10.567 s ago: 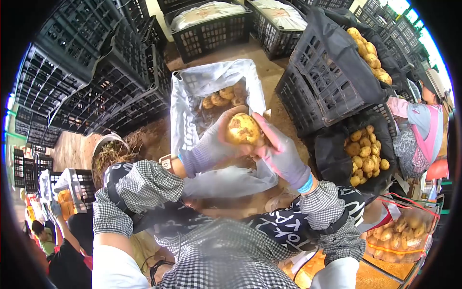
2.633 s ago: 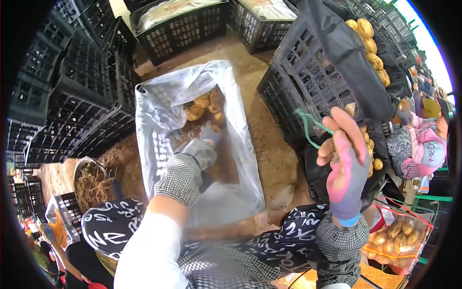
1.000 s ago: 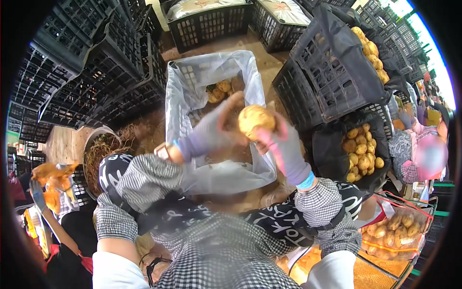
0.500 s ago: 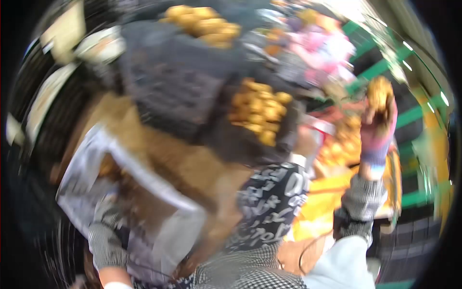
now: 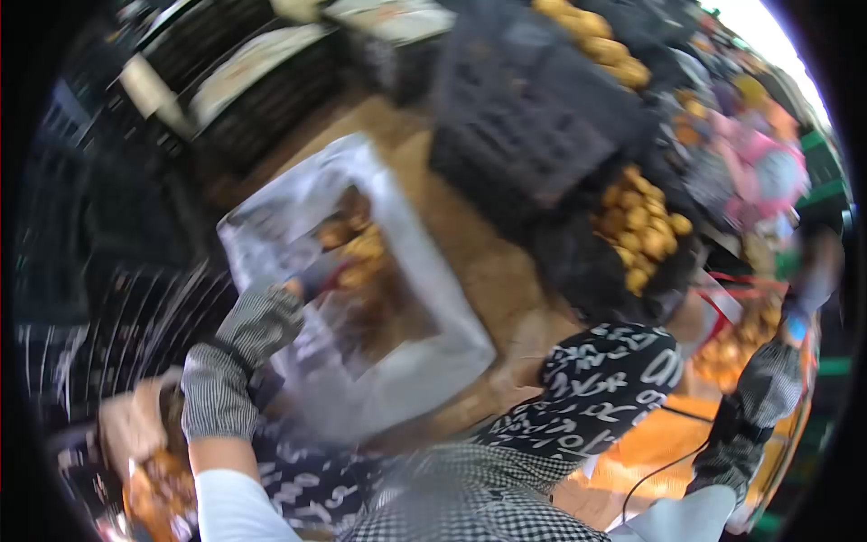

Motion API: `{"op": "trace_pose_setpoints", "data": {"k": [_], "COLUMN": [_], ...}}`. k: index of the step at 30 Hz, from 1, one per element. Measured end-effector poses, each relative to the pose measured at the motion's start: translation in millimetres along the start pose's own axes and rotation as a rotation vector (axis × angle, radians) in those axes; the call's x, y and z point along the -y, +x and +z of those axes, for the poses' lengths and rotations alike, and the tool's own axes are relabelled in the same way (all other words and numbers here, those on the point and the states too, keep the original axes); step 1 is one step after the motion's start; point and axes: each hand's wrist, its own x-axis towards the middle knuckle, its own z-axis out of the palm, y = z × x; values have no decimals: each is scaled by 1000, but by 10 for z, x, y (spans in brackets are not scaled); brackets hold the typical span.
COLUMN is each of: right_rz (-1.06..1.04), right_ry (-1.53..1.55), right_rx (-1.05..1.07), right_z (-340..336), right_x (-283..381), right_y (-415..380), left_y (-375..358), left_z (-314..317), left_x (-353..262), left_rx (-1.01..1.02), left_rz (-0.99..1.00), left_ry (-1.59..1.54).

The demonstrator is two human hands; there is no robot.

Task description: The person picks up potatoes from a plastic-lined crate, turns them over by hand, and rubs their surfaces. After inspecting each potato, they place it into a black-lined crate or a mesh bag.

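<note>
My left hand (image 5: 318, 275), in a dark glove below a striped sleeve cover, reaches into a white-lined box (image 5: 433, 303). Its fingertips are at several yellow, potato-like pieces (image 5: 364, 257) inside; blur hides whether they grip any. Darker brown pieces (image 5: 334, 233) lie beside these. At the far right my gloved right hand (image 5: 815, 269) is raised and smeared by motion, so its fingers cannot be made out. Below and left of it lies an orange bag (image 5: 736, 348) with more round yellow pieces showing.
A black crate (image 5: 533, 108) stands beyond the box, with yellow produce (image 5: 591, 41) behind it. A black bag of yellow pieces (image 5: 643, 226) is right of centre. Lined black crates (image 5: 262, 77) stand at upper left. A colourful heap (image 5: 754, 163) is at upper right.
The view has swung left, so the box sits nearer the middle. My left hand has moved to the yellow pieces in it. The yellow piece seen in my right hand before is no longer discernible.
</note>
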Motion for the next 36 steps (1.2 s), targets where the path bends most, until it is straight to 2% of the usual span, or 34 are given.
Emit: {"op": "trace_pose_setpoints", "data": {"k": [1, 2, 4, 6, 9, 10, 12, 13, 14, 17, 18, 19, 21, 22, 24, 25, 27, 28, 31, 33, 36], "right_rz": [-15, -5, 41, 141, 353, 212, 61, 49, 39, -18, 27, 72, 90, 60, -175, -140, -55, 71, -317, -145, -46], "right_ry": [70, 140, 257, 352, 620, 744, 811, 757, 701, 683, 689, 691, 713, 733, 645, 643, 638, 722, 553, 552, 617], "right_rx": [102, 254, 568, 911, 1302, 1261, 1238, 1265, 1292, 1206, 1280, 1353, 1326, 1228, 1033, 1069, 1137, 1135, 1129, 1127, 1163], "right_z": [483, 975, 1673, 2091, 2344, 2485, 2516, 2426, 2367, 2460, 2466, 2482, 2540, 2605, 2499, 2520, 2585, 2640, 2680, 2564, 2625], "right_x": [269, 538, 1134, 1630, 1923, 1886, 2117, 2385, 2510, 2349, 2319, 2260, 2189, 2225, 2292, 2259, 2143, 2100, 2070, 2224, 2105], "right_y": [-385, -812, -1623, -2275, -3068, -3393, -3687, -3652, -3625, -3795, -3765, -3697, -3745, -3867, -3946, -3955, -4021, -4048, -3949, -3977, -4046], "left_y": [54, 126, 188, 145, 238, 214, 243, 236, 142, 64, 55, 28, 6, 50, 52, 53, 54, 58, 81, 61, 51], "left_z": [-112, -404, -842, -1089, -1465, -1550, -1525, -1464, -1383, -1162, -1099, -1054, -999, -987, -992, -1011, -1007, -1005, -1011, -983, -998], "left_x": [-254, -843, -1559, -1937, -2667, -2842, -3179, -3301, -3343, -3391, -3386, -3387, -3375, -3347, -3360, -3367, -3376, -3377, -3350, -3289, -3289], "left_rx": [-23, -3, -38, -56, -78, -64, -200, -260, -317, -401, -441, -433, -419, -483, -474, -463, -457, -453, -450, -451, -417], "left_rz": [150, -291, -672, -555, -659, -579, -461, -399, -315, -240, -234, -238, -241, -170, -227, -254, -246, -241, -249, -276, -315], "left_ry": [-122, -746, -1513, -1805, -1678, -1657, -1411, -1289, -1015, -1185, -1287, -1168, -932, -775, -449, -284, -386, -436, -476, -370, -356]}}
